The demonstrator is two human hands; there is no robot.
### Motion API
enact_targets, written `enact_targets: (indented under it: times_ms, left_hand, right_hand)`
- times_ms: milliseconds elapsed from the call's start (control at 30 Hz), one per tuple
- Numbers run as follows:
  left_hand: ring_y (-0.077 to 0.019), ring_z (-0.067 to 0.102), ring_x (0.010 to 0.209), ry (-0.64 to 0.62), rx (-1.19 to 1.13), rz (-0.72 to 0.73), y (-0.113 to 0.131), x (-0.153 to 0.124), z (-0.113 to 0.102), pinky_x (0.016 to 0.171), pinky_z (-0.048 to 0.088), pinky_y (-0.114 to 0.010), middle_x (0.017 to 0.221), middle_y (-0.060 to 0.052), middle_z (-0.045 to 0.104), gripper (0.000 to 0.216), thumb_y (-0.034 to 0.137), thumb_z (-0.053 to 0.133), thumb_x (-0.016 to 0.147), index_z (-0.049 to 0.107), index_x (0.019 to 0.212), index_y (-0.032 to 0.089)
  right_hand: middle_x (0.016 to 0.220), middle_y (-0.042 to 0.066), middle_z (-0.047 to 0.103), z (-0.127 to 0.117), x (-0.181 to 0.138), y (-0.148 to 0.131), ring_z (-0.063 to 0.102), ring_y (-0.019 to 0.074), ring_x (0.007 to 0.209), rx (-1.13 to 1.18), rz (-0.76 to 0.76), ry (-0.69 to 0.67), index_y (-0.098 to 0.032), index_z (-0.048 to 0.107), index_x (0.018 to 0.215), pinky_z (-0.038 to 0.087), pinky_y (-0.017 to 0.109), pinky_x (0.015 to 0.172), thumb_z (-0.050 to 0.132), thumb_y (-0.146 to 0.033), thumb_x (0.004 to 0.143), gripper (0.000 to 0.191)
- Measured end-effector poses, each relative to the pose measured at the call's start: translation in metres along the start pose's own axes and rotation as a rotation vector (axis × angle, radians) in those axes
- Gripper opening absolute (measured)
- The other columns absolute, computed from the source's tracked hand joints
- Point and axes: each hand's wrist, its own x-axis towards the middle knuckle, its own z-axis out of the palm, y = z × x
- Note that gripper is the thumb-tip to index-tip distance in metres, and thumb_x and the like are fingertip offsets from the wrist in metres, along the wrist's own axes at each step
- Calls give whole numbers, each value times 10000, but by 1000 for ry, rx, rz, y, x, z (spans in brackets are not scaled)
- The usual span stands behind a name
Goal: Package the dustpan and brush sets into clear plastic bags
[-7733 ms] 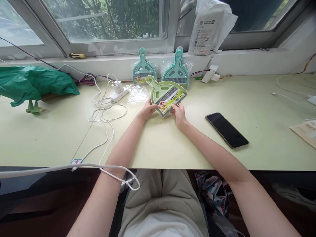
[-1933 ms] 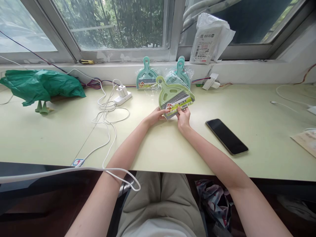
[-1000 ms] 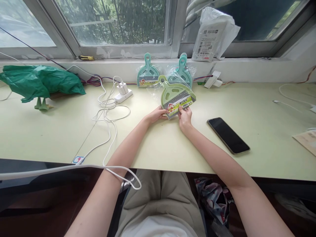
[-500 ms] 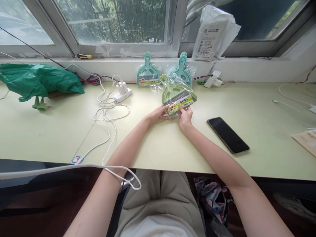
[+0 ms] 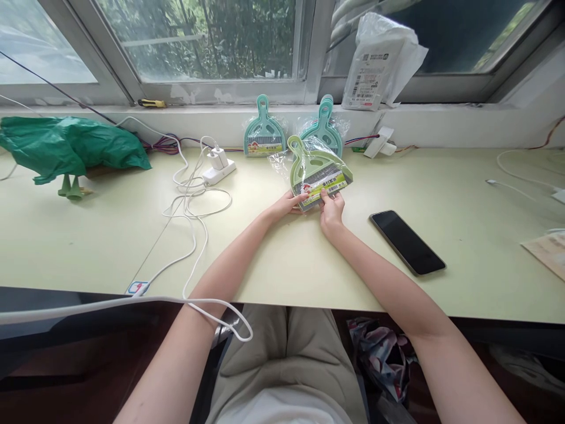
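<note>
A green dustpan and brush set in clear plastic wrap is tilted over the table, its handle pointing up and to the left. My left hand grips its lower left corner, fingers partly hidden beneath it. At the lower edge, my right hand pinches the set with the thumb on the printed label. Just behind, a blue-green dustpan set leans upright against the wall. To its right, several more stacked dustpan sets stand partly covered by the green one.
A black phone lies right of my hands. White cables and a power strip spread out on the left, one cable crossing my left forearm. A green plastic bag sits far left. On the sill are a wrapped package and a cutter.
My left fingers have shifted slightly further over the label's left end. The green set stays nearly in place between both hands.
</note>
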Motion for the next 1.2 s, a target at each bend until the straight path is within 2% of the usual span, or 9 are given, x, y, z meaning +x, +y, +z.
enact_targets:
  times_ms: [233, 367, 467, 633, 733, 900, 1100, 1200]
  left_hand:
    - [-209, 662, 1036, -24, 61, -3, 5, -4, 6, 851, 569, -324, 1278, -119, 630, 432, 320, 607, 868, 520, 1269, 186]
    - [-193, 695, 932, 63, 7, -16, 5, -3, 10, 795, 575, -307, 1197, -102, 675, 411, 346, 537, 895, 508, 1278, 198]
    - [-196, 713, 830, 79, -85, -31, 3, 1, 10, 740, 579, -326, 1116, -95, 702, 415, 344, 496, 893, 491, 1278, 190]
    - [-189, 702, 819, 120, -113, -35, -1, 4, 7, 779, 579, -351, 1059, -78, 714, 394, 253, 546, 832, 532, 1219, 181]
    - [-186, 694, 834, 78, -92, -15, -2, 3, 6, 808, 577, -369, 1111, -94, 700, 393, 226, 576, 815, 551, 1203, 169]
    - [-198, 701, 892, 32, -66, 25, -1, 1, 3, 864, 560, -381, 1188, -115, 678, 440, 283, 632, 816, 549, 1235, 177]
    - [-200, 711, 902, -134, -16, 13, 6, -6, 3, 932, 526, -388, 1312, -133, 618, 551, 454, 663, 808, 533, 1279, 200]
    - [-221, 690, 987, -199, -33, 8, 8, -8, 5, 945, 516, -394, 1355, -141, 586, 559, 479, 666, 798, 553, 1269, 199]
  right_hand:
    - [1092, 63, 693, 0, 2, -1, 676, 154, 985, 9, -17, 12, -183, 559, 1025, 550, 349, 921, 682, -209, 759, 294]
    - [1099, 62, 692, 1, 1, -2, 669, 151, 1001, 5, -20, 2, -190, 558, 1039, 552, 344, 916, 689, -215, 757, 312]
    - [1126, 66, 683, 2, 0, -2, 667, 151, 1011, 3, -22, -10, -193, 559, 1059, 550, 339, 913, 699, -234, 750, 341]
    - [1133, 58, 684, 2, -1, -1, 672, 144, 988, 14, 5, 12, -195, 567, 1067, 550, 333, 908, 685, -205, 746, 342]
    - [1128, 53, 683, 1, 0, -2, 670, 143, 994, 6, 3, 15, -193, 574, 1066, 548, 325, 911, 690, -208, 746, 340]
    - [1097, 55, 689, 1, 1, -8, 673, 147, 984, 9, 14, -13, -189, 578, 1059, 550, 334, 911, 705, -210, 745, 339]
    - [1087, 55, 695, 6, -2, -22, 690, 160, 923, 37, 33, -57, -194, 572, 1078, 575, 359, 864, 680, -209, 765, 331]
    - [1115, 38, 686, 9, -4, -27, 696, 163, 897, 35, 17, -99, -234, 552, 1130, 587, 382, 831, 669, -223, 774, 374]
